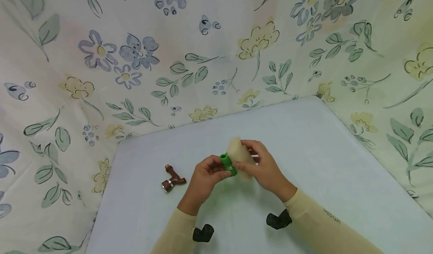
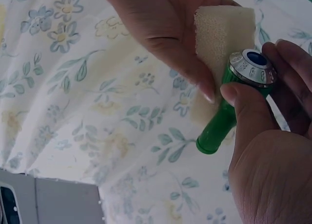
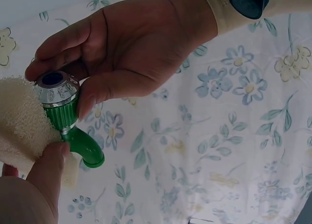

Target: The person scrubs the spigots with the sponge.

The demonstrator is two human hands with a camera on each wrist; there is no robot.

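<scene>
A green plastic tap (image 1: 227, 164) with a silver, dark-centred knob is held in my left hand (image 1: 204, 177), thumb and fingers around the knob end. In the left wrist view the tap's spout (image 2: 217, 131) points down and to the left. My right hand (image 1: 267, 171) grips a thick cream sponge (image 1: 238, 153) between thumb and fingers. The sponge lies against the side of the tap, and in the right wrist view the right thumb (image 3: 51, 170) is right at the tap's neck. Both hands are above the white table (image 1: 142, 216).
On the table left of the hands lies a brown tap (image 1: 176, 179) with a brass-coloured threaded end and a silver-trimmed knob. Black devices (image 1: 279, 220) are worn at both wrists. A floral curtain (image 1: 203, 58) hangs behind and beside the table.
</scene>
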